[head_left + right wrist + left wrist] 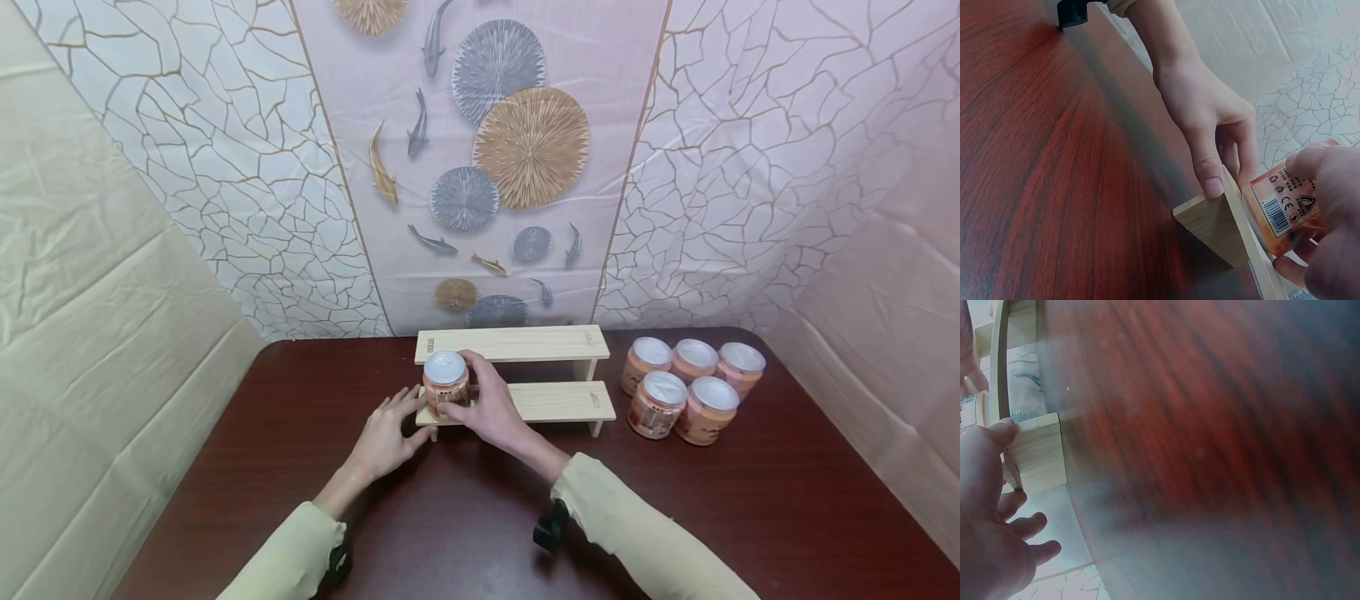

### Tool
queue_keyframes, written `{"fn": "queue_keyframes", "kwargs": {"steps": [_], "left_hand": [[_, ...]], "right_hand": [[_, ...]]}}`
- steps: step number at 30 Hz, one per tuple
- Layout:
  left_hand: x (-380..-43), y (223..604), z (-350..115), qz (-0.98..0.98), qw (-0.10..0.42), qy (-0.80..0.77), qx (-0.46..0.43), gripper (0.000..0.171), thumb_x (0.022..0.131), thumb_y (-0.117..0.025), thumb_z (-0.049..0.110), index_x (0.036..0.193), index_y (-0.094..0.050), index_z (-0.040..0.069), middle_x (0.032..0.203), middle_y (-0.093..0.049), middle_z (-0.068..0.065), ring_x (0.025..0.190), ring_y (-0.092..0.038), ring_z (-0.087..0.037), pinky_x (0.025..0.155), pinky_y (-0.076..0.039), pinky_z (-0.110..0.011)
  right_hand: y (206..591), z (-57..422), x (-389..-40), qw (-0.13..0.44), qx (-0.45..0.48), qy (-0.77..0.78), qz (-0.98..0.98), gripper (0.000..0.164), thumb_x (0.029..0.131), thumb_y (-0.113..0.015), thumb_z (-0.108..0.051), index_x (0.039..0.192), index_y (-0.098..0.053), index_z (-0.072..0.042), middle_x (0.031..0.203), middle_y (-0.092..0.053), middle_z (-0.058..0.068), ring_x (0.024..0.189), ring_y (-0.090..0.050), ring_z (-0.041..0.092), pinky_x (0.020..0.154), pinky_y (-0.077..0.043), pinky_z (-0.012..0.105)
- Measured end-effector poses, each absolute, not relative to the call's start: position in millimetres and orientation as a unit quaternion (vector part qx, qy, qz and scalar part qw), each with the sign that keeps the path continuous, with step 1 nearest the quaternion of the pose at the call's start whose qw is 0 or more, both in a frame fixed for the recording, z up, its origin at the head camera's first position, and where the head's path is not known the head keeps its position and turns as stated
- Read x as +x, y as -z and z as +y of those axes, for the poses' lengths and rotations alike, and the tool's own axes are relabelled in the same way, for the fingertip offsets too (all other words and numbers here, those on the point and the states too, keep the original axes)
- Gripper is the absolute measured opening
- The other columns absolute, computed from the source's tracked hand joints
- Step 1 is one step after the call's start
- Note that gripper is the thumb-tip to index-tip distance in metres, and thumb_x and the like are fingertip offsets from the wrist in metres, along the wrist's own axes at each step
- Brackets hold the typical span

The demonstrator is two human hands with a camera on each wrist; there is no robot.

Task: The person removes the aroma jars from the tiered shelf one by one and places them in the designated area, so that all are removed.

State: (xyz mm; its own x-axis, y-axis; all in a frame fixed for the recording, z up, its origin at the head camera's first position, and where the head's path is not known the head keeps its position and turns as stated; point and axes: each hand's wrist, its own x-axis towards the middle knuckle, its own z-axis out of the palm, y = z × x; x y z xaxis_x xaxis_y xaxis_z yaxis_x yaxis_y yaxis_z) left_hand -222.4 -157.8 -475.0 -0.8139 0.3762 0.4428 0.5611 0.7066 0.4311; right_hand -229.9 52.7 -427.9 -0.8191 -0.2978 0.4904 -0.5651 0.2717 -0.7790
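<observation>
A jar with an orange label and silvery-white lid (446, 368) stands upright at the left end of the lower step of a pale wooden two-step rack (555, 402). My right hand (491, 408) grips this jar, thumb on the near side and fingers round the far side. A printed label with a barcode (1277, 212) shows in the right wrist view. With thumb and fingers, my left hand (385, 439) holds the left end of the lower step, just beside the jar. In the left wrist view its thumb (1002, 432) lies against the board's edge, above the leg.
Several similar jars (663, 404) stand grouped on the table to the right of the rack. The rack's upper step (513, 342) is behind the lower one. Dark reddish-brown table (465, 525) surrounds it; patterned cloth (495, 283) hangs behind, and pale cloth walls flank both sides.
</observation>
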Motion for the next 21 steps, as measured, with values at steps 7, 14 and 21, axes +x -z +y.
{"fn": "queue_keyframes", "kwargs": {"steps": [7, 14, 21], "left_hand": [[-222.9, 475.6, -157.7, -0.909, 0.166, 0.279, -0.262, 0.052, 0.083, -0.083, 0.018, 0.127, -0.066, -0.004, 0.135, -0.057, -0.027, 0.124, -0.052, -0.049, 0.102, -0.039, -0.065], [-224.8, 475.7, -157.2, -0.909, 0.170, 0.273, -0.265, 0.052, 0.084, -0.082, 0.019, 0.128, -0.066, -0.004, 0.135, -0.057, -0.027, 0.124, -0.053, -0.048, 0.102, -0.039, -0.064], [-223.5, 475.7, -158.3, -0.910, 0.164, 0.276, -0.262, 0.053, 0.084, -0.082, 0.020, 0.128, -0.065, -0.004, 0.135, -0.056, -0.027, 0.125, -0.052, -0.048, 0.104, -0.038, -0.064]], "right_hand": [[426.6, 52.8, -230.3, 0.122, 0.271, -0.539, -0.788, 0.073, 0.075, -0.087, -0.002, 0.136, -0.048, 0.001, 0.123, -0.059, 0.014, 0.112, -0.058, 0.029, 0.084, -0.056, 0.042], [425.6, 55.1, -231.2, 0.121, 0.260, -0.548, -0.786, 0.074, 0.073, -0.089, -0.003, 0.135, -0.049, 0.000, 0.120, -0.062, 0.014, 0.110, -0.060, 0.028, 0.085, -0.056, 0.043], [425.4, 61.1, -230.0, 0.113, 0.251, -0.545, -0.792, 0.074, 0.074, -0.089, -0.005, 0.136, -0.048, 0.000, 0.120, -0.062, 0.014, 0.110, -0.060, 0.027, 0.086, -0.056, 0.042]]}}
